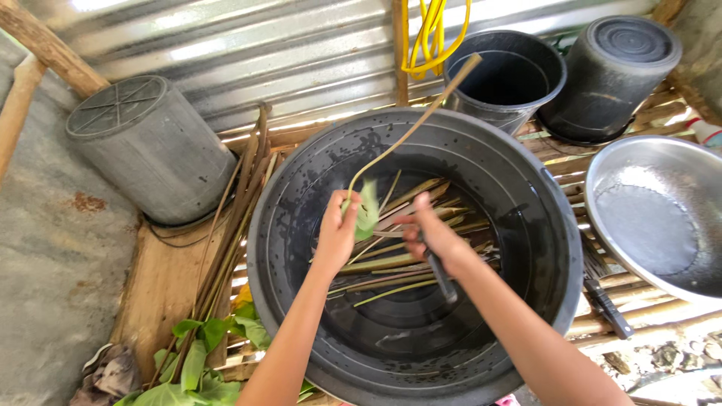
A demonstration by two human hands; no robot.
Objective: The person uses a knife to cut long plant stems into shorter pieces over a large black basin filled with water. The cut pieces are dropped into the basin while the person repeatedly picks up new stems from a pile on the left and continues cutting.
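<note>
My left hand (336, 233) grips a long yellow-green plant stalk (410, 128) near its leafy end, a small green leaf (368, 210) curling beside my fingers. The stalk arcs up and away over the big black basin (519, 180). My right hand (429, 237) holds a dark-handled knife (442, 278) close to the leaf, blade hidden behind my fingers. Both hands hover over several cut stalks (410, 259) lying in water at the basin's bottom.
A grey upturned bucket (150, 146) stands at left, with uncut stalks and green leaves (199, 361) beside the basin. Two black buckets (613, 71) sit at the back right, a metal bowl (654, 218) at right. A yellow cord (429, 34) hangs on the corrugated wall.
</note>
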